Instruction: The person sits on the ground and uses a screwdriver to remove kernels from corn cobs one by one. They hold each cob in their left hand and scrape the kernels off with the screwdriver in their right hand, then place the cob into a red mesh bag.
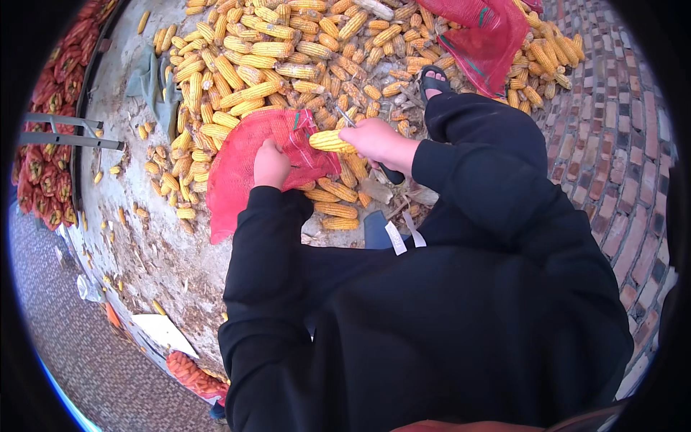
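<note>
My left hand [271, 164] grips a red mesh bag [232, 178] that lies limp over the near side of a heap of corn cobs [259, 48]. In my right hand [380, 141] is a yellow corn cob [330, 141], held level beside the bag's green-marked edge. The same hand also holds a tool with a thin metal shaft and a black handle [392, 174]; its exact kind is hard to tell. Several loose cobs [337, 201] lie on the ground just below the bag.
A second red mesh bag [486, 48] drapes over the heap near my sandalled foot [433, 81]. Filled mesh sacks [54, 162] are stacked at the left, beside a metal frame [70, 139]. A brick wall [610, 162] stands to the right. White board [164, 333] lies lower left.
</note>
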`<act>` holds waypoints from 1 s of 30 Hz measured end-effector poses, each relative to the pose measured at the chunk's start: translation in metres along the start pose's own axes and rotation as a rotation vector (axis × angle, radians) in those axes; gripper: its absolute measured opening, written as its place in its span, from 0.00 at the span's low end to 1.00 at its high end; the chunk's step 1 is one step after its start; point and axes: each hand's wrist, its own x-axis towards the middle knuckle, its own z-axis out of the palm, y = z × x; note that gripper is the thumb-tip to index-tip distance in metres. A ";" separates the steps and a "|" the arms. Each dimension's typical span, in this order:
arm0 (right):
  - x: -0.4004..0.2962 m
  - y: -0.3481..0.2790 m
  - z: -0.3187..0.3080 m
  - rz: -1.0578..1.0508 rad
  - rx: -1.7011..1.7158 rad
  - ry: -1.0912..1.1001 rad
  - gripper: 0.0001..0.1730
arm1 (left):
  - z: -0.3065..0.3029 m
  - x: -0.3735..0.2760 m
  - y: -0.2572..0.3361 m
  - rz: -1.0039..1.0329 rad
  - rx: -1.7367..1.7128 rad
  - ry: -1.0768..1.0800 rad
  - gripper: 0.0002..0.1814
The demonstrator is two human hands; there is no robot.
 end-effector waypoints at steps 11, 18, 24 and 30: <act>0.001 -0.003 0.026 -0.242 0.026 -0.432 0.23 | -0.092 -0.057 0.051 -0.195 -0.031 0.146 0.27; -0.006 -0.008 0.035 -0.219 0.000 -0.490 0.20 | -0.109 -0.070 0.023 -0.220 0.042 0.029 0.23; 0.007 -0.012 0.038 -0.248 0.076 -0.499 0.20 | -0.121 -0.031 0.024 -0.339 0.097 -0.436 0.34; 0.017 -0.024 0.045 -0.196 0.307 -0.423 0.22 | -0.118 -0.007 -0.027 -0.101 0.287 -0.131 0.26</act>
